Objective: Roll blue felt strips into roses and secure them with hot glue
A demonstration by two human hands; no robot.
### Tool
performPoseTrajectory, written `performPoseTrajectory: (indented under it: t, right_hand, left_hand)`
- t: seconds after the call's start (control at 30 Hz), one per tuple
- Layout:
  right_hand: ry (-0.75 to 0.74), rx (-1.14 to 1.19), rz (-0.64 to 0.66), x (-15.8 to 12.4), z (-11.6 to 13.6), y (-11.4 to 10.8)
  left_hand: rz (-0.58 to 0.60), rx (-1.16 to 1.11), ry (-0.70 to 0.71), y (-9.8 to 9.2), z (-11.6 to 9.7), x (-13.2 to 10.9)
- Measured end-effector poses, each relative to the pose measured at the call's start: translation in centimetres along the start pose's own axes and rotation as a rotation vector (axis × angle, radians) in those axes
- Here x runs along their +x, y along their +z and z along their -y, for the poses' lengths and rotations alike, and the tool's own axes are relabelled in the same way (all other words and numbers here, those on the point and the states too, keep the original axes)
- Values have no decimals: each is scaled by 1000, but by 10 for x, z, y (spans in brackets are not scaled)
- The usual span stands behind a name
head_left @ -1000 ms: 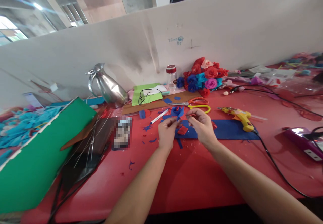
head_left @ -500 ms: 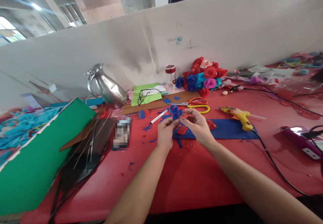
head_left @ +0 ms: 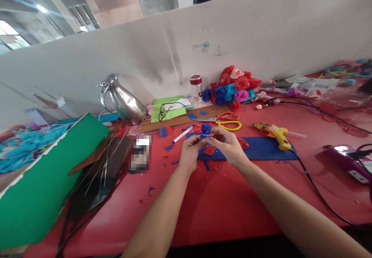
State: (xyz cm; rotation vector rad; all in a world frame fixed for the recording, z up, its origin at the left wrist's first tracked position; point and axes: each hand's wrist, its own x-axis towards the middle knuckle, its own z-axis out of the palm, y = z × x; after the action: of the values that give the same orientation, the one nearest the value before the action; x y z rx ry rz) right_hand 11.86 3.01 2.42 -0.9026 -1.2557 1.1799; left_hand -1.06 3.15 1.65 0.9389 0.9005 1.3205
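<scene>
A small blue paper flower (head_left: 206, 129) is held between both hands above the table. My left hand (head_left: 190, 152) pinches its lower petals from the left, fingers closed. From the right, my right hand (head_left: 229, 146) grips the flower's other side with thumb and fingertips. Just beneath the hands lie a blue paper strip (head_left: 261, 149) and red paper petals (head_left: 209, 150). Beyond them rest scissors (head_left: 229, 123) with orange and yellow handles. A white marker-like stick (head_left: 183, 134) lies left of the flower.
A yellow glue gun (head_left: 277, 135) lies at right, its cord running to a purple power strip (head_left: 350, 163). Finished paper roses (head_left: 235, 87) and a lidded glass jar (head_left: 196, 89) stand behind. A steel jug (head_left: 124, 101) and green board (head_left: 55, 180) are at left.
The blue flower has turned upright and shifted slightly right, its rolled centre now facing up. Both hands keep their grip, with small finger movements.
</scene>
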Motion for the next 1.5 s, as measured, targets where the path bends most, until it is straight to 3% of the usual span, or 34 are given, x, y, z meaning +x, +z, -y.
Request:
performPoseTrajectory:
  t: [0.33, 0.6, 0.8, 0.97, 1.3, 1.4, 1.5]
  right_hand:
    - [-6, 42, -28, 0, 0, 1]
    - [8, 91, 15, 0, 4, 1]
    - [121, 206, 8, 1, 2, -2]
    - [119, 204, 41, 2, 0, -2]
    - [203, 245, 49, 3, -4, -2]
    - [146, 202, 11, 4, -3, -1]
    - [56, 123, -75, 6, -3, -1]
  left_hand:
    - [73, -50, -42, -4, -3, -1]
    - [84, -133, -183, -4, -2, 1]
    - [132, -167, -225, -7, -2, -1]
    - [149, -171, -280, -7, -1, -1]
    - [160, -121, -266, -6, -1, -1]
    - [109, -85, -250, -4, 1, -1]
    - [-66, 5, -85, -3, 2, 0]
